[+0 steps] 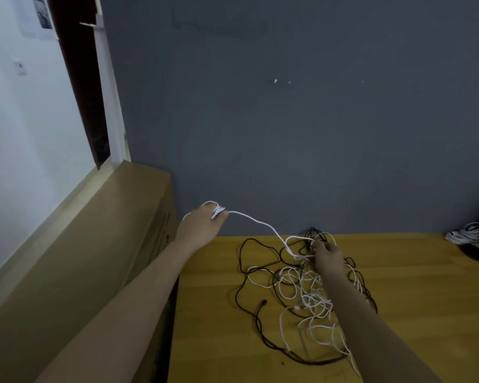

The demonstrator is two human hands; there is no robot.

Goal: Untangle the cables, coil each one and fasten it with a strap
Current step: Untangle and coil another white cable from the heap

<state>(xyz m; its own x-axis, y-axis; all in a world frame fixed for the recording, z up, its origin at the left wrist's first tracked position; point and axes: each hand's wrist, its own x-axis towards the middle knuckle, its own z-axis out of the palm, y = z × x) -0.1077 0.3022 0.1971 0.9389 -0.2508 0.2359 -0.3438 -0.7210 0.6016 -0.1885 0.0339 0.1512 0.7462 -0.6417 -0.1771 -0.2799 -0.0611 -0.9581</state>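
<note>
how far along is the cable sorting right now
Early on. Possibly done: a white bundle lies at the table's far right, though no strap is visible. In hand: the left hand holds loops of a white cable, the right hand grips it at the tangle. Left: that black-and-white pile remains knotted.

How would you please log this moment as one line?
left hand: holds white cable coils | right hand: grips strand at tangle | table: bundled cables far right
</note>
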